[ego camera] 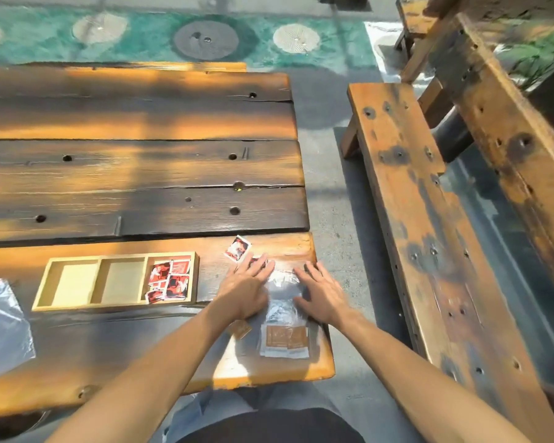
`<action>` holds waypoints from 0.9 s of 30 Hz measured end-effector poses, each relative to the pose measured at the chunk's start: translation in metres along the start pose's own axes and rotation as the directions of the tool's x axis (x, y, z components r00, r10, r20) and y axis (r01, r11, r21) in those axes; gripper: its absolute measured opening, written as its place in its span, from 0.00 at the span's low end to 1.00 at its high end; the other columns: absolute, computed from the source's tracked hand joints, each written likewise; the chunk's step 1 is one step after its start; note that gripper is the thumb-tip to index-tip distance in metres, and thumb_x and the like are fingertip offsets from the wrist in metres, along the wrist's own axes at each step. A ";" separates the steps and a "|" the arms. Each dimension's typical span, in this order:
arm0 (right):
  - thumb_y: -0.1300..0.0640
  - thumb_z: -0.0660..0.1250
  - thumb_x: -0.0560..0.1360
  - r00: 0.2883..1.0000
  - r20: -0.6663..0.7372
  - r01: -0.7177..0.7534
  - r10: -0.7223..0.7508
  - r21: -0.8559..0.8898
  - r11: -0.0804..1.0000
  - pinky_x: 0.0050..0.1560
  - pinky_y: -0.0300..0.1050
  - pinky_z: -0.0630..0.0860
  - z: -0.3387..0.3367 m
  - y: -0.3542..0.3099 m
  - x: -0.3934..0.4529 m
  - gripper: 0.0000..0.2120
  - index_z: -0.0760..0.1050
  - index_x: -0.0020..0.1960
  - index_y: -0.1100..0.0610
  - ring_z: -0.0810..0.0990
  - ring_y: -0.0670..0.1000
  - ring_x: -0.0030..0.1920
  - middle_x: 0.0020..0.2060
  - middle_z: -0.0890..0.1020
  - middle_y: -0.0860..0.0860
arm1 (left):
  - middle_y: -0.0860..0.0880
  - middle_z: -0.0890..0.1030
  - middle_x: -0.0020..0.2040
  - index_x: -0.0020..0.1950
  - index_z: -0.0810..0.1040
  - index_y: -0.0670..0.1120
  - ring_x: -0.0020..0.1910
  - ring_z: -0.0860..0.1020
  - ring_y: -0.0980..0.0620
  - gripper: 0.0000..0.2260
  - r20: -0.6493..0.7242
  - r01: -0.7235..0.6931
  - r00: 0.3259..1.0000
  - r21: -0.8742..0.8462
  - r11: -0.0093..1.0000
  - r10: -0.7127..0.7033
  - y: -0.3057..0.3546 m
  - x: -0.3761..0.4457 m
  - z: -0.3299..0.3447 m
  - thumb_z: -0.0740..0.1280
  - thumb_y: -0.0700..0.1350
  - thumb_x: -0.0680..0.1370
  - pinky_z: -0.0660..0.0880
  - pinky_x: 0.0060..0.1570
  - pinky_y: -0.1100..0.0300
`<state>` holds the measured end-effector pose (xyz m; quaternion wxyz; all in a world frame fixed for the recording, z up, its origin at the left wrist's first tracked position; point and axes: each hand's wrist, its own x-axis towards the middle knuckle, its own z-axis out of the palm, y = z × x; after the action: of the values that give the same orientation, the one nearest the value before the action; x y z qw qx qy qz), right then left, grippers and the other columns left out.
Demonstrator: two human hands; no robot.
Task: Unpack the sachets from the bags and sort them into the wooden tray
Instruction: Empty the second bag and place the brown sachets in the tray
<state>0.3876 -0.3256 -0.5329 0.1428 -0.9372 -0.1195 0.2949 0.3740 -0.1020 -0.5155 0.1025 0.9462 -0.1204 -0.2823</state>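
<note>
Dark scorched plank table (141,174): wide bare room beyond, right edge just beside the work. Three-compartment pale wooden tray (115,306): right compartment holds red-and-white sachets (170,278), other two unfilled. Clear plastic bag (283,311) with brown sachets (285,337) near front corner, not yet emptied. Left hand (243,290), right hand (323,294) flat on bag, fingers straight, grasping nothing. One red sachet (238,248) loose beyond

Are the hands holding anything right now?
No. Left hand and right hand lie flat, fingers straight, pressing the clear bag near its top.
</note>
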 end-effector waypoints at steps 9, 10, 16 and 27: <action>0.56 0.62 0.83 0.956 -0.290 0.083 -0.039 0.143 0.986 0.58 0.44 0.73 0.011 0.009 0.011 0.10 0.82 0.57 0.53 0.77 0.49 0.52 0.50 0.83 0.50 | 0.45 0.82 0.56 0.61 0.77 0.44 0.62 0.76 0.45 0.13 -0.076 -0.128 0.989 -0.021 0.992 0.126 0.040 0.034 0.000 0.57 0.46 0.82 0.71 0.65 0.46; 0.54 0.63 0.83 0.949 -0.308 0.108 -0.062 0.136 0.985 0.55 0.44 0.72 0.011 0.011 0.009 0.10 0.83 0.55 0.53 0.75 0.48 0.50 0.48 0.84 0.49 | 0.47 0.82 0.48 0.51 0.79 0.45 0.52 0.77 0.47 0.10 -0.099 -0.137 0.986 -0.040 0.990 0.133 0.039 0.033 0.001 0.58 0.45 0.81 0.74 0.59 0.48; 0.55 0.65 0.81 0.927 -0.326 0.248 -0.186 0.160 0.956 0.53 0.46 0.74 -0.002 0.010 -0.011 0.08 0.84 0.53 0.52 0.75 0.50 0.50 0.47 0.84 0.48 | 0.45 0.81 0.30 0.33 0.78 0.43 0.30 0.76 0.50 0.12 -0.105 -0.166 0.984 -0.269 0.949 0.143 0.030 0.020 -0.008 0.62 0.39 0.77 0.72 0.34 0.56; 0.51 0.70 0.80 0.859 -0.422 0.427 -0.288 0.283 0.859 0.56 0.41 0.73 -0.033 -0.010 -0.046 0.07 0.85 0.56 0.47 0.78 0.42 0.50 0.47 0.85 0.40 | 0.59 0.80 0.32 0.47 0.88 0.47 0.30 0.75 0.69 0.10 -0.072 -0.139 0.990 -0.515 0.846 0.119 0.041 -0.028 -0.052 0.66 0.42 0.79 0.66 0.35 0.75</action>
<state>0.3689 -0.3373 -0.4797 0.3881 -0.8921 -0.2085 0.1001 0.3732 -0.1267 -0.4477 0.3743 0.8785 -0.1014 -0.2792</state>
